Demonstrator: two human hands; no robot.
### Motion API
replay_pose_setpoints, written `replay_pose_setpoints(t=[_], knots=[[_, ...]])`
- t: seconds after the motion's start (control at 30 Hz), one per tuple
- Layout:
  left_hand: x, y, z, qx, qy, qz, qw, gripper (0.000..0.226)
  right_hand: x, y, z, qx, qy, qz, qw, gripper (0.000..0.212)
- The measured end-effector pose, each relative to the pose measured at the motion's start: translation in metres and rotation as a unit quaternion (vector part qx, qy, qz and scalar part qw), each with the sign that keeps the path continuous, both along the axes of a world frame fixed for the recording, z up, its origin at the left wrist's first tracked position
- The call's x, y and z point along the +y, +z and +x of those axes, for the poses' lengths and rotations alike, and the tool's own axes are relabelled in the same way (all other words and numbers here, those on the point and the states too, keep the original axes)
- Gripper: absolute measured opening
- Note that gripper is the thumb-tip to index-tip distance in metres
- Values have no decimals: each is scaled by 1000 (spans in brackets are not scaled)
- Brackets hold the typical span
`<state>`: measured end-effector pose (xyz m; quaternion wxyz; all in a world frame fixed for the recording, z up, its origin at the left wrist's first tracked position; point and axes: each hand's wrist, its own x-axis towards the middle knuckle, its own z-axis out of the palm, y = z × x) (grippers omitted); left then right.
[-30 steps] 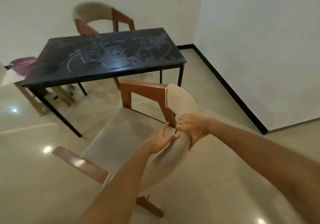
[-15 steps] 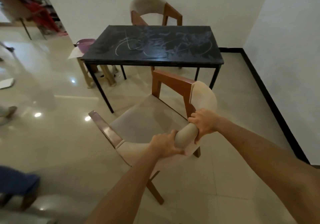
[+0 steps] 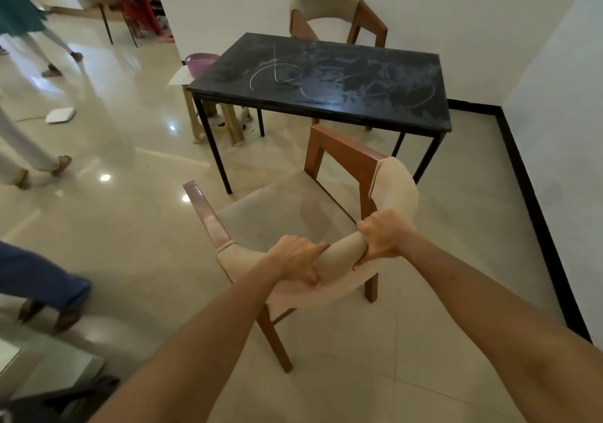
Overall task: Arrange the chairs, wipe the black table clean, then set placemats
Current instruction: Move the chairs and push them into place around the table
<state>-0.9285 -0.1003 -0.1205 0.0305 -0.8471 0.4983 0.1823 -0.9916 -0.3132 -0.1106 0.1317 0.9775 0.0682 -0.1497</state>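
Observation:
A wooden chair (image 3: 280, 208) with beige padding stands on the tiled floor just short of the black table (image 3: 329, 79), its seat facing the table. My left hand (image 3: 295, 259) and my right hand (image 3: 383, 238) both grip the curved padded backrest from behind. The tabletop carries white chalky smears and curved scribbles. A second matching chair (image 3: 336, 11) stands at the table's far side against the wall.
A purple tub (image 3: 199, 63) rests on a low wooden stool (image 3: 212, 115) at the table's left end. The wall with black skirting (image 3: 535, 200) runs close on the right. Other people's legs (image 3: 42, 282) move across the floor at left.
My hands have shifted from the chair's side to a firm hold on top of its backrest. The chair has turned so its seat faces the table, and my view has swung left.

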Motion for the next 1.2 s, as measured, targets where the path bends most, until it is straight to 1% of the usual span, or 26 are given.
replay_pose_setpoints(t=[0.2,0.37,0.47,0.57,0.73,0.83,0.93,1.0,1.03,1.07,1.1,1.13,1.17,1.2], knots=[[25,0,26,1,-6,17,1000,80,32,1,4,-30,-23,12,999,81],[59,1,55,-6,0,40,999,87,75,-2,13,-55,-71,44,995,78],[86,4,75,-34,5,62,998,88,113,-3,21,-75,-105,69,989,70],[115,7,94,-65,22,91,993,83,156,-3,32,-88,-130,87,984,62],[154,5,122,-159,104,136,972,73,219,-10,54,-121,-178,125,969,52],[164,2,135,-181,120,151,964,76,226,-15,62,-160,-152,145,964,58],[164,-1,135,-183,155,141,960,84,200,-26,57,-168,-54,181,968,63],[165,-4,131,-156,215,110,958,89,172,-31,49,-164,3,206,965,63],[165,-6,127,-120,276,60,952,88,157,-32,45,-165,18,207,964,65],[166,-9,120,-72,355,-11,932,83,146,-33,42,-167,24,204,964,69],[168,-11,112,-26,445,-99,890,71,139,-34,39,-168,21,201,965,72],[169,-13,104,7,536,-198,821,57,136,-34,36,-167,16,196,966,75],[170,-16,97,31,618,-283,732,45,136,-36,34,-167,11,188,968,76],[169,-18,92,53,673,-349,650,37,137,-37,33,-173,6,175,969,76]])
